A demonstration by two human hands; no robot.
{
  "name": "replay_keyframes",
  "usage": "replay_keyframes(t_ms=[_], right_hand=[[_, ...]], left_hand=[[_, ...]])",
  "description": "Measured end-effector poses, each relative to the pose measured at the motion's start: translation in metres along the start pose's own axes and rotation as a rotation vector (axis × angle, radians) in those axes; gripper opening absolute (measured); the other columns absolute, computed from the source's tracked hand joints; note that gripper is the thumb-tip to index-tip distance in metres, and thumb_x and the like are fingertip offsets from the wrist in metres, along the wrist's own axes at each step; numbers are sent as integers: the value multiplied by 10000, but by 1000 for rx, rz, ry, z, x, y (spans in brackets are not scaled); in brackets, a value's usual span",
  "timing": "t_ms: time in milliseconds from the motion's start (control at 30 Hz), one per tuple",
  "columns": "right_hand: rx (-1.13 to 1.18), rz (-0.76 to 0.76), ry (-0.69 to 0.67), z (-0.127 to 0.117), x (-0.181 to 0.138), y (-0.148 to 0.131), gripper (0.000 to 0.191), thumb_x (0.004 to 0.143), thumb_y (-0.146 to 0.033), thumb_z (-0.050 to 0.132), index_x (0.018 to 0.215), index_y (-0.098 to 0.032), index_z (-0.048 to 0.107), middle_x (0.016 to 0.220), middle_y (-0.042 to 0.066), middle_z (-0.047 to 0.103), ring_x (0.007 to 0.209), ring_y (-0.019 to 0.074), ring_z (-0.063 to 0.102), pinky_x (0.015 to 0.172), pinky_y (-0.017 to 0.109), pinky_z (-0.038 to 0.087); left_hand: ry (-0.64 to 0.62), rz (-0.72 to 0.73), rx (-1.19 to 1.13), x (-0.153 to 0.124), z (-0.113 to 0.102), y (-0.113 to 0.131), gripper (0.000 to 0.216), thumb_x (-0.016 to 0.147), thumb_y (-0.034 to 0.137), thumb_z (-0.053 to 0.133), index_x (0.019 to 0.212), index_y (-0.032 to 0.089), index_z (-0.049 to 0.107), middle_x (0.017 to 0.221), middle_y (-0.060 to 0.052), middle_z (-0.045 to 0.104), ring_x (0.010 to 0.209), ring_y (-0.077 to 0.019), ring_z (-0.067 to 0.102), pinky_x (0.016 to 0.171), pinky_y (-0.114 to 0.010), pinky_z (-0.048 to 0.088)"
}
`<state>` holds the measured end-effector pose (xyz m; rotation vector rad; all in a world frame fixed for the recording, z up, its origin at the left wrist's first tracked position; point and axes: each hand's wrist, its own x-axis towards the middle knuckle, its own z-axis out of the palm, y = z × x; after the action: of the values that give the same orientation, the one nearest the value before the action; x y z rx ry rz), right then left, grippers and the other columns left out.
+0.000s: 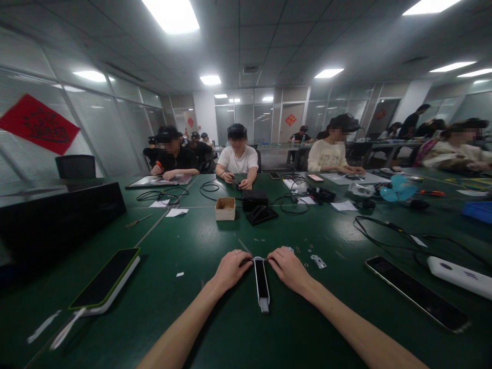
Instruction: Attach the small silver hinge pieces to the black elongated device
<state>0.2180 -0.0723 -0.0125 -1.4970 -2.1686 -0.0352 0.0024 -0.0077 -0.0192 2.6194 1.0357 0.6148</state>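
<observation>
On my feed: a long, narrow white-framed device with a black face [262,282] sits on the dark green tabletop [154,297], between both hands. Left hand [232,267]: fingers bent, tips at the device's far end, left side. Right hand [290,269]: same pose, right side. I can't tell whether either actually grips it. Small silver metal bracket [318,261] lies just right of the right hand. Open beige cardboard box [225,211] stands farther off, beyond the left hand.

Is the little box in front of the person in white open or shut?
Open: no lid covers the box, and its brown inside shows.
</observation>
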Motion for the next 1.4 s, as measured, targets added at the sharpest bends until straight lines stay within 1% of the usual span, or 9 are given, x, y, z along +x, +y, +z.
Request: replay_keyframes(t_ms=[200,367,500,833,1000,1200,1400], right_hand=[[-3,0,3,0,0,-1,191,912,-168,435,944,-171,623,914,66,636,845,190,559,755,339,469],[-21,-16,19,0,1,-1,180,904,-154,446,924,-177,623,901,60,639,842,188,565,756,328,462],[-33,-5,15,-1,1,-2,165,894,-142,463,921,-178,622,897,56,637,843,190,567,754,323,462],[-1,13,-12,-3,1,-3,200,906,-149,431,947,-176,625,922,64,638,846,194,568,750,340,479],[-4,3,-11,-3,1,-3,214,912,-165,417,949,-172,628,923,71,638,842,194,566,747,346,479],[-4,13,-15,-2,0,-2,211,914,-167,419,948,-172,627,925,66,637,837,184,566,746,334,475],[-28,6,-19,-4,1,-4,198,904,-152,434,939,-162,629,914,65,636,849,189,559,764,332,465]], left_hand=[[5,-9,-4,-1,-2,2,140,901,242,523,992,207,622,970,-18,639,888,-169,579,784,-284,445],[-6,-20,-1,0,-4,4,139,901,233,518,981,207,629,964,-23,645,895,-171,580,813,-291,448],[2,-17,-4,0,-4,5,144,904,240,513,986,208,627,968,-22,641,888,-169,581,794,-284,452],[6,-3,-3,1,-3,5,147,913,257,503,978,210,625,969,-15,635,878,-163,577,777,-279,450],[14,-5,-9,1,-4,6,119,899,241,535,973,210,623,954,-6,635,869,-161,577,780,-277,449],[19,-14,-21,1,-1,3,113,890,245,554,972,207,621,957,-5,635,858,-160,577,745,-263,448],[26,-27,-4,2,3,-1,130,903,279,537,966,210,629,934,-11,636,861,-164,582,744,-261,442]])
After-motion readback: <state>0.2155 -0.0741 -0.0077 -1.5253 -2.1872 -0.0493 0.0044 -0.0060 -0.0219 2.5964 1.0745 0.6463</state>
